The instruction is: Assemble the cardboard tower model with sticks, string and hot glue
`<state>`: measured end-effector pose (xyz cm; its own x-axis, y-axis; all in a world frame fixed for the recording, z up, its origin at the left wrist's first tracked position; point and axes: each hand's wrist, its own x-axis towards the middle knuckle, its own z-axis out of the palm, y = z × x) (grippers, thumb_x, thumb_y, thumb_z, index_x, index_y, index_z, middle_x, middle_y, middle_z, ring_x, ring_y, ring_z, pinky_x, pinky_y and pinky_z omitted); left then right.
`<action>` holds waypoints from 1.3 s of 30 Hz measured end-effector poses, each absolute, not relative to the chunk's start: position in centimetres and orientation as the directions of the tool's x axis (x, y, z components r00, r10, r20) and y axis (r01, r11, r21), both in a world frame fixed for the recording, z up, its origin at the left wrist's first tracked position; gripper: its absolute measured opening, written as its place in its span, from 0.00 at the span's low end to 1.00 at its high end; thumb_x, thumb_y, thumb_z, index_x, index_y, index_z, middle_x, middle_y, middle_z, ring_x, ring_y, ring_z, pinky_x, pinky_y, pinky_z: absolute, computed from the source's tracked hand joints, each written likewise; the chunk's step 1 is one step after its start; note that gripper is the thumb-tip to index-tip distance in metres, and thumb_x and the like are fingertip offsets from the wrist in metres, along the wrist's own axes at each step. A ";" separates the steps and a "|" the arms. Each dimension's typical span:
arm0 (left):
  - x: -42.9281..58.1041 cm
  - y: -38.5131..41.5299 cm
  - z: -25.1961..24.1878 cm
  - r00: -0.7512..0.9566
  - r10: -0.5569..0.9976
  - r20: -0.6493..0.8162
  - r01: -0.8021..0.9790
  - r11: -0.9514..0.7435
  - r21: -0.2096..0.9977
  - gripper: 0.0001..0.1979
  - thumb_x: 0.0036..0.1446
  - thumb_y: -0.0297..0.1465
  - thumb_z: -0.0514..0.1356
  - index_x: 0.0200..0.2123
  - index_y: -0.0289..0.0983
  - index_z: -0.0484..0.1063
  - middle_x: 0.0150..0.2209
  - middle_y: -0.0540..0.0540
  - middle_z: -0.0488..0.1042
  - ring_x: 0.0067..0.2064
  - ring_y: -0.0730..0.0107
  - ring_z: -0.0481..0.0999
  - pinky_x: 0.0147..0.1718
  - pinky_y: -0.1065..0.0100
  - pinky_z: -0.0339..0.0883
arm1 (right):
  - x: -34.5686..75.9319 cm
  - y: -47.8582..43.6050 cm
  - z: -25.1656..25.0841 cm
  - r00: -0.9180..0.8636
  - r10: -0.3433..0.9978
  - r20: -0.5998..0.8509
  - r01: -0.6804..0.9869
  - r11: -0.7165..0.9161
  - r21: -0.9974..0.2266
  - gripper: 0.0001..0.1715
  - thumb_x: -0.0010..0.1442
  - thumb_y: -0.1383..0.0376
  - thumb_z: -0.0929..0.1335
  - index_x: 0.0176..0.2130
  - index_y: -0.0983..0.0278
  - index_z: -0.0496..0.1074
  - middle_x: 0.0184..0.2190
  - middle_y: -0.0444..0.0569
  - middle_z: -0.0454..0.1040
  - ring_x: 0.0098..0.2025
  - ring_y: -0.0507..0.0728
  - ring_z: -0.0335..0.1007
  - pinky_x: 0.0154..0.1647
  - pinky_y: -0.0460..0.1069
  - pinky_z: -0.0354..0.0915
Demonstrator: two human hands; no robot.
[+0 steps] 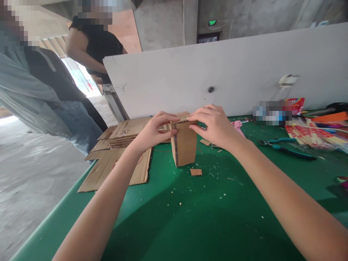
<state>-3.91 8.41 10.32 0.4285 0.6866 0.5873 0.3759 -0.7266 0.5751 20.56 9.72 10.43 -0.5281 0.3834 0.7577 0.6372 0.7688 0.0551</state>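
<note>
Green table (pixel 190 217) littered with scraps; upright cardboard piece (pixel 185 143) is pinched at its top by left hand (pixel 152 132) and right hand (pixel 214 125), flat cardboard sheets (pixel 119 152) alongside.

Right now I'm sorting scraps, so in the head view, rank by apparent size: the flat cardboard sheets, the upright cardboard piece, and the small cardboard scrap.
1. Flat cardboard sheets
2. Upright cardboard piece
3. Small cardboard scrap

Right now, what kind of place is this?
Probably a craft workshop. Both hands hold a small cardboard box on a green table, with flat cardboard sheets and pliers lying nearby, and bare concrete walls behind.
</note>
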 end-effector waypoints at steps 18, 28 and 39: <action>-3.9 7.2 12.1 0.417 0.714 0.562 0.484 -0.698 0.528 0.13 0.58 0.31 0.62 0.47 0.38 0.75 0.53 0.42 0.72 0.51 0.63 0.77 0.54 0.58 0.74 | 21.0 10.2 10.4 -0.557 0.370 0.744 0.566 0.824 0.014 0.11 0.64 0.68 0.67 0.46 0.58 0.73 0.47 0.48 0.79 0.51 0.62 0.71 0.52 0.60 0.63; -3.7 7.4 11.8 0.375 0.712 0.594 0.523 -0.691 0.498 0.13 0.57 0.26 0.60 0.45 0.37 0.77 0.50 0.42 0.78 0.52 0.61 0.78 0.53 0.58 0.74 | 20.9 10.1 10.5 -0.563 0.367 0.741 0.585 0.810 0.043 0.11 0.64 0.68 0.67 0.46 0.58 0.73 0.47 0.49 0.79 0.50 0.62 0.71 0.51 0.60 0.64; -3.7 7.5 11.5 0.377 0.697 0.610 0.516 -0.705 0.487 0.12 0.56 0.24 0.60 0.44 0.36 0.77 0.50 0.42 0.78 0.52 0.62 0.78 0.53 0.59 0.74 | 20.9 10.1 10.3 -0.547 0.350 0.760 0.561 0.827 0.023 0.11 0.64 0.68 0.67 0.47 0.59 0.74 0.48 0.49 0.79 0.50 0.61 0.71 0.51 0.60 0.64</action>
